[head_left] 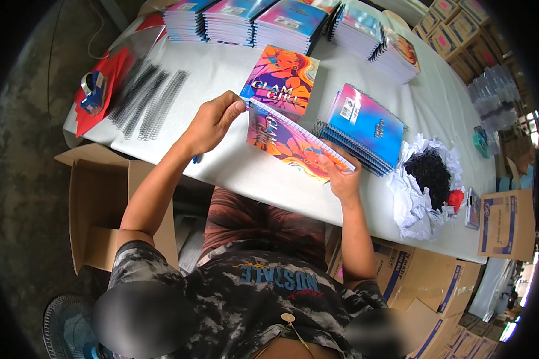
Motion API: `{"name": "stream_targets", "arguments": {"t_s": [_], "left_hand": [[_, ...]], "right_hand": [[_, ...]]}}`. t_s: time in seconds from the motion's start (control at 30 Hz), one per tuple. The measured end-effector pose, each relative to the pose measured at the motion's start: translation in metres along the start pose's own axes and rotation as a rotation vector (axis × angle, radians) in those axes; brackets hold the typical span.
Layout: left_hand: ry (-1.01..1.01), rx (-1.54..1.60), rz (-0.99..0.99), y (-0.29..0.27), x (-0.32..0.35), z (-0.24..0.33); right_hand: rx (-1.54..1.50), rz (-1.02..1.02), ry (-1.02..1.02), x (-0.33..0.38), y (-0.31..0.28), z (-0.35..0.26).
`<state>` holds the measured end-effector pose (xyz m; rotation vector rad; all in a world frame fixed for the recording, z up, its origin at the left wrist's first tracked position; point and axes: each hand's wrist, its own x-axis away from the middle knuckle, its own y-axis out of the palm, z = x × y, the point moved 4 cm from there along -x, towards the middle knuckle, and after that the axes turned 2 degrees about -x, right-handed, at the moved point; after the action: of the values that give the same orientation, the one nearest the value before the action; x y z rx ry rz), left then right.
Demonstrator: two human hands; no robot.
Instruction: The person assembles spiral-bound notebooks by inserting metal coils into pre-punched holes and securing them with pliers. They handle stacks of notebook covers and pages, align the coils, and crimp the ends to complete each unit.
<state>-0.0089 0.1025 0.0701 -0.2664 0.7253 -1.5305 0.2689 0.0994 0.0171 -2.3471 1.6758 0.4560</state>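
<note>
I hold a spiral notebook (284, 142) with a bright orange and purple cover just above the white table (233, 167). My left hand (212, 122) pinches the notebook's left end at the wire binding. My right hand (341, 175) grips its right corner. Behind it lies a small pile of matching covers (281, 78). A stack of blue spiral notebooks (365, 127) sits just to the right of the held one.
Black wire binding coils (147, 102) lie at the left by a blue tape dispenser (93, 90) on red sheets (111, 75). Notebook stacks (245, 21) line the far edge. Crumpled paper with black wire scraps (428, 176) sits at the right. Cardboard boxes (96, 203) stand around the table.
</note>
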Motion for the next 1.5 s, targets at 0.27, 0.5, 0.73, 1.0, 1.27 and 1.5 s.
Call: {"name": "stream_targets", "arguments": {"t_s": [0.27,0.5,0.73,1.0,1.27,1.5], "left_hand": [[-0.325,0.325,-0.212,0.01,-0.007,-0.008],[-0.457,0.415,-0.121,0.036,0.021,0.028],[-0.271,0.065,-0.061,0.019,0.027,0.073],[0.304,-0.424,-0.571,0.037,-0.033,0.143],[-0.299,0.263,-0.367,0.06,-0.028,0.046],[-0.067,0.104,-0.483,0.111,-0.005,-0.019]], "right_hand": [[0.019,0.031,-0.047,0.0,-0.001,0.001],[0.317,-0.158,-0.439,0.014,0.026,-0.017],[0.392,-0.379,-0.478,0.03,0.041,-0.055],[0.154,-0.231,0.077,-0.027,-0.03,-0.085],[-0.516,0.428,-0.034,0.023,-0.061,-0.013],[-0.113,0.233,-0.012,0.033,-0.052,-0.012]]}}
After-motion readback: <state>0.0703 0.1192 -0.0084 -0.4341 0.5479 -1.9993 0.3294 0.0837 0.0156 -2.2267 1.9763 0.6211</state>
